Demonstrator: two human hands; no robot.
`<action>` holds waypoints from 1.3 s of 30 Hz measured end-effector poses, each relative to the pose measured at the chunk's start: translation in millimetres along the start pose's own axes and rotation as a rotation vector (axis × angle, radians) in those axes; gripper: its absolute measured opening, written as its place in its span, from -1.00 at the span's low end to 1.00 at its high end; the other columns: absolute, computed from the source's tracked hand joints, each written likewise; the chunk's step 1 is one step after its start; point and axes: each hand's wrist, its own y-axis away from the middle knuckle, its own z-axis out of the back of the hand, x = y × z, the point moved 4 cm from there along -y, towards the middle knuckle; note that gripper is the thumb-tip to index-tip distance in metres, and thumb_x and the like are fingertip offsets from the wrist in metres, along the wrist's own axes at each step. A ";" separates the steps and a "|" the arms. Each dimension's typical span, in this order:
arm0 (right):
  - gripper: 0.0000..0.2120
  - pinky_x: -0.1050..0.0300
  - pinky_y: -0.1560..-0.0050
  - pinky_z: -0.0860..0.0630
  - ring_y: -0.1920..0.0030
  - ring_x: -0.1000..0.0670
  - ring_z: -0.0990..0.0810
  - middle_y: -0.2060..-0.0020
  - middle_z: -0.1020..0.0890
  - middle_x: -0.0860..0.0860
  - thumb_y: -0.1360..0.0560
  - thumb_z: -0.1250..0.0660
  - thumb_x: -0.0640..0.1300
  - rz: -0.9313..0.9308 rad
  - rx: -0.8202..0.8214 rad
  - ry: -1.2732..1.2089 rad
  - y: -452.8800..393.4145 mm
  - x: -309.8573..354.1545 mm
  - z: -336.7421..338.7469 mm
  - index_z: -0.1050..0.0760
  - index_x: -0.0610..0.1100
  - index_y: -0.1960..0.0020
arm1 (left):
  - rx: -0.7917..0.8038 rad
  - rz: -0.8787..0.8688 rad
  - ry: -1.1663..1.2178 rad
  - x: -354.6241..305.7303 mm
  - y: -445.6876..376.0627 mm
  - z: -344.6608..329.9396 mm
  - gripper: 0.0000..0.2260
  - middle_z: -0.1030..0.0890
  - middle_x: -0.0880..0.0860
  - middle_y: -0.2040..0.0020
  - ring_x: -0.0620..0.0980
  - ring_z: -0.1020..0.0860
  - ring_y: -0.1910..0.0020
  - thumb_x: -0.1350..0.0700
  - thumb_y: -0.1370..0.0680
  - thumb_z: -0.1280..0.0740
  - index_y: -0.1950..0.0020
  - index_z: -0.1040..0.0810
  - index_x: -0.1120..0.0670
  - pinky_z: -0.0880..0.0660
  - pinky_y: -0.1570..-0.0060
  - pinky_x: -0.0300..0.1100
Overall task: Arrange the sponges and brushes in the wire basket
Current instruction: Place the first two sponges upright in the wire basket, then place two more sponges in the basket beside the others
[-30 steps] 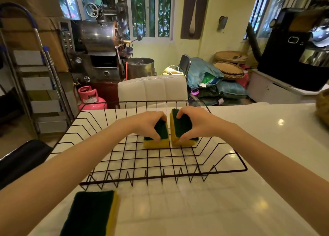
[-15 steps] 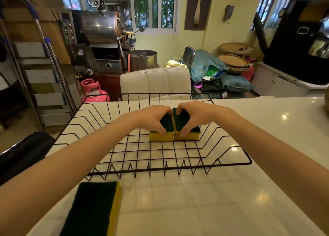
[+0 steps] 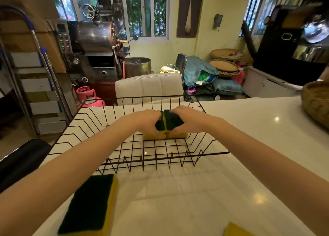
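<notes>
A black wire basket [image 3: 210,153] stands on the white counter. Inside it, near its far side, two green-and-yellow sponges are pressed side by side. My left hand [image 3: 145,121] grips the left sponge [image 3: 160,126] and my right hand [image 3: 188,119] grips the right sponge [image 3: 173,121]. Both stand on their yellow edges with the green faces tilted toward me. A third sponge [image 3: 90,205] lies flat, green side up, on the counter in front of the basket at the lower left. A yellow corner of another sponge [image 3: 235,229] shows at the bottom edge.
A woven basket [image 3: 316,102] sits on the counter at the far right. A white chair back [image 3: 148,87] stands just behind the counter. A black seat [image 3: 21,162] is at the left, beside a step ladder [image 3: 35,86].
My hands brought the two sponges together until they touch, closing the gap between them. The camera view shifted slightly downward, which revealed the yellow corner at the bottom.
</notes>
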 end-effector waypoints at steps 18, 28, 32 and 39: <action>-0.33 0.27 -0.25 -0.26 -0.28 0.21 -0.29 -0.38 -0.31 0.13 -0.41 -0.29 0.12 0.005 -0.337 -0.245 222.1 21.7 -5.8 -0.04 0.12 -0.41 | -0.168 -0.588 0.046 -145.7 143.1 -31.8 -0.23 0.10 -0.25 -0.45 -0.46 0.17 -0.23 -0.33 -0.36 -0.22 -0.42 0.11 -0.17 0.32 -0.09 -0.67; -0.25 0.34 -0.07 -0.36 -0.17 0.28 -0.34 -0.24 -0.30 0.30 -0.26 -0.32 0.34 -0.159 0.005 -0.352 290.1 23.5 -42.5 -0.08 0.25 -0.35 | 0.095 -0.641 0.053 -177.7 160.2 -81.7 -0.09 0.05 -0.16 -0.49 -0.29 0.06 -0.32 -0.27 -0.29 -0.37 -0.43 0.15 -0.13 0.24 -0.05 -0.73; -0.18 0.40 0.02 -0.35 -0.12 0.25 -0.35 -0.20 -0.29 0.33 -0.20 -0.38 0.35 -0.173 0.107 -0.301 301.8 32.7 -49.8 -0.05 0.28 -0.33 | 0.102 -0.609 0.101 -178.6 162.0 -89.1 -0.19 -0.20 -0.14 -0.39 -0.20 -0.25 -0.26 -0.18 -0.31 -0.41 -0.40 0.02 -0.18 -0.20 -0.14 -0.45; -0.20 0.33 0.04 -0.41 -0.10 0.13 -0.39 -0.21 -0.35 0.18 -0.27 -0.43 0.19 -0.158 0.148 -0.292 289.3 38.0 -46.1 -0.03 0.24 -0.34 | 0.077 -0.523 0.186 -163.9 158.2 -82.1 -0.26 -0.33 -0.14 -0.30 -0.19 -0.29 -0.15 -0.19 -0.28 -0.43 -0.36 -0.14 -0.17 -0.28 -0.11 -0.32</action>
